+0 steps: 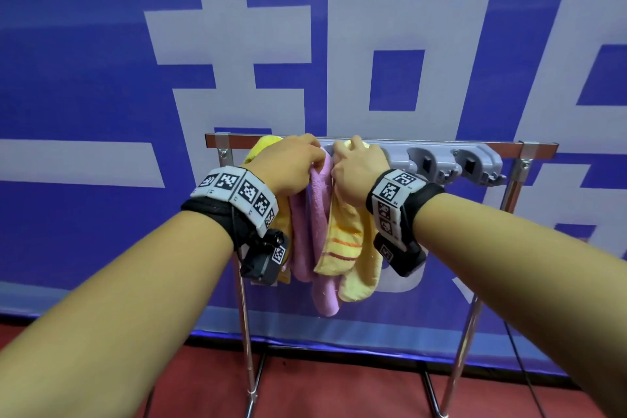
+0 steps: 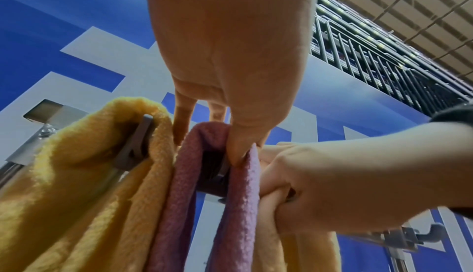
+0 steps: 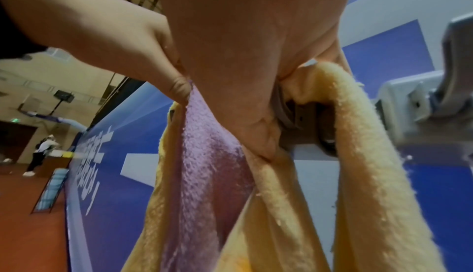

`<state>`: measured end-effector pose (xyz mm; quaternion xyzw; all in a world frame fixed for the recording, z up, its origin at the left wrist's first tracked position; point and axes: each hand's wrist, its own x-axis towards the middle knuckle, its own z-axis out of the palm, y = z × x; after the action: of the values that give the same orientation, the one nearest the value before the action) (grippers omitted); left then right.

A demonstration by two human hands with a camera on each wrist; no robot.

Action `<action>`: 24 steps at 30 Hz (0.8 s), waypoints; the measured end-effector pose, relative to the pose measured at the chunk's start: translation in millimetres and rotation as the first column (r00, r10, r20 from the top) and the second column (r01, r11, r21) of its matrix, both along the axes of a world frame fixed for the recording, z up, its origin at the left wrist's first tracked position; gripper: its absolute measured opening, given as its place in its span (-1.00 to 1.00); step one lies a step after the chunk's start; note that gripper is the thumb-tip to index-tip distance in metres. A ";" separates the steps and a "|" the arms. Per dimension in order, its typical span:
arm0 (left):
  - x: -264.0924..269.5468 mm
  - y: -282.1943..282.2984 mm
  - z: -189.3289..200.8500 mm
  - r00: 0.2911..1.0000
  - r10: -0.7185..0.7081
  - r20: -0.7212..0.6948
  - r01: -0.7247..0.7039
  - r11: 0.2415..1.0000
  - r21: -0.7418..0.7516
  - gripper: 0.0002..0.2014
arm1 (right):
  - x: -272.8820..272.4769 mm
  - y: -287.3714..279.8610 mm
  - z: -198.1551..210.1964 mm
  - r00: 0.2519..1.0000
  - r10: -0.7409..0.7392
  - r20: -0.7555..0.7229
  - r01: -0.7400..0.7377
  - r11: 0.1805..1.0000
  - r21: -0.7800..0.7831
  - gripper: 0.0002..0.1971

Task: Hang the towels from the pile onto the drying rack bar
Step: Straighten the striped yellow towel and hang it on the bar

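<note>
Both hands are up at the drying rack bar (image 1: 424,144), close together and nearly touching. From the head view I see my left hand (image 1: 288,159) curled over the top of the pink towel (image 1: 314,231); the left wrist view shows its thumb and fingers (image 2: 236,149) pinching that towel where it folds over the bar. My right hand (image 1: 358,168) sits just beside it, fingers closed around the pale yellow striped towel (image 1: 346,248), which the right wrist view shows looped over the bar with the hand bunching its near layer.

Three towels hang side by side on the left part of the bar: a deeper yellow towel (image 2: 76,175) at the far left, the pink one in the middle, the striped one on the right. All three drape down on both sides of the bar, and the pink one reaches lowest.

To the right along the bar I see a grey holder strip (image 1: 451,159) with round clips and small hooks. A blue banner (image 1: 84,78) with large white characters stands behind the rack, and the floor (image 1: 322,390) under it is red.
</note>
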<state>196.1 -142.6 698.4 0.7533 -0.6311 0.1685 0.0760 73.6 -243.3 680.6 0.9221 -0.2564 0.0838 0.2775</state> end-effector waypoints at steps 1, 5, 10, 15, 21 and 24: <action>0.1 -1.0 -1.6 1.000 0.009 -0.005 -0.009 1.000 -0.012 -0.79 | 2.2 -1.2 0.3 1.000 -0.005 0.008 0.005 1.000 0.014 -0.65; -0.2 -6.4 -11.5 0.999 0.035 -0.017 -0.036 0.996 -0.079 -0.79 | 3.7 -5.8 1.1 0.999 -0.032 0.017 0.030 0.996 0.089 -0.62; -7.6 -5.3 -14.7 0.998 0.042 -0.053 -0.046 0.995 -0.090 -0.78 | -12.5 -13.4 14.4 0.990 0.076 0.122 -0.117 0.921 0.372 -0.67; -19.4 -6.7 -6.3 0.986 0.067 -0.153 -0.079 0.994 -0.075 -0.69 | -28.2 -27.5 21.3 0.962 0.169 0.212 -0.255 0.830 0.496 -0.57; -14.4 -24.6 -8.7 0.978 0.210 0.000 -0.209 0.976 -0.065 -0.93 | -28.6 -32.0 16.6 0.952 0.184 0.246 -0.278 0.858 0.432 -0.62; -12.2 -33.3 -12.1 0.964 0.265 0.031 -0.257 0.953 -0.159 -0.93 | -27.1 -34.3 13.6 0.943 0.204 0.262 -0.305 0.842 0.444 -0.62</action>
<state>183.9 -175.8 686.2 0.8174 -0.5129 0.2448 0.0944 46.5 -277.6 694.2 0.9741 -0.1710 0.1481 -0.0006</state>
